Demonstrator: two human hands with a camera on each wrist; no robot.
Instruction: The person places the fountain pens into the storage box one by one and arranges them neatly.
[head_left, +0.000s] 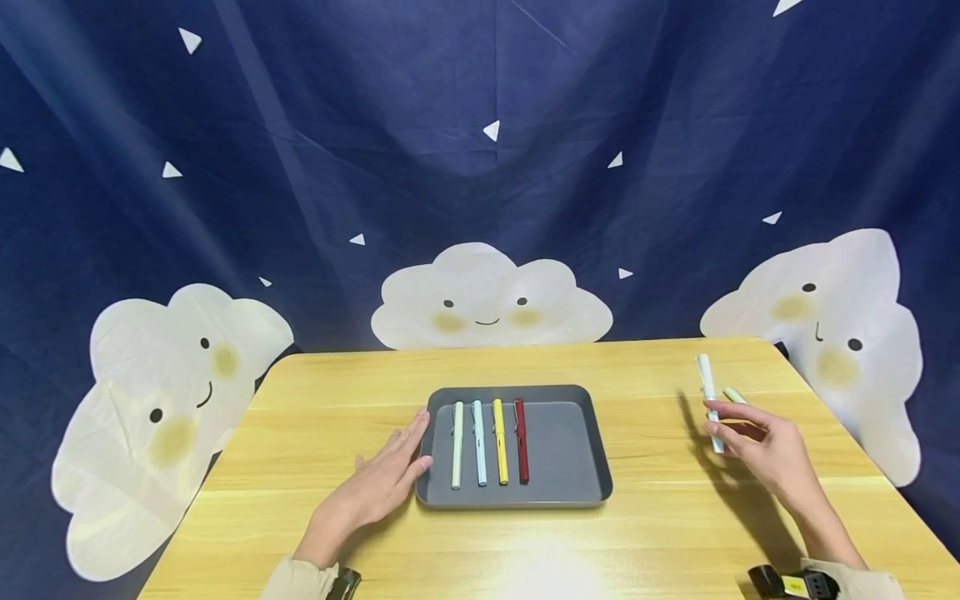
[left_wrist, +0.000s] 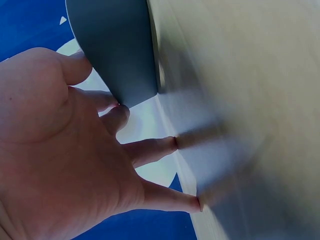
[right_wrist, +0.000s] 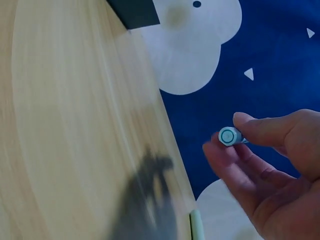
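My right hand (head_left: 768, 446) pinches a white pen (head_left: 707, 379) between thumb and fingers above the table's right side; the right wrist view shows the end of this pen (right_wrist: 228, 136). Just behind that hand lies a pale green pen (head_left: 735, 395), partly hidden by it. My left hand (head_left: 378, 479) rests at the left rim of a dark grey tray (head_left: 562, 492), fingers straight and touching its edge. Inside the tray, side by side, lie a pale green pen (head_left: 457, 446), a light blue pen (head_left: 480, 442), a yellow pen (head_left: 500, 442) and a dark red pen (head_left: 521, 442).
The tray sits mid-table on a light wooden table (head_left: 315, 417), with its bare right half beside the dark red pen. A dark blue curtain (head_left: 480, 100) with white clouds and triangles hangs behind the table's far edge.
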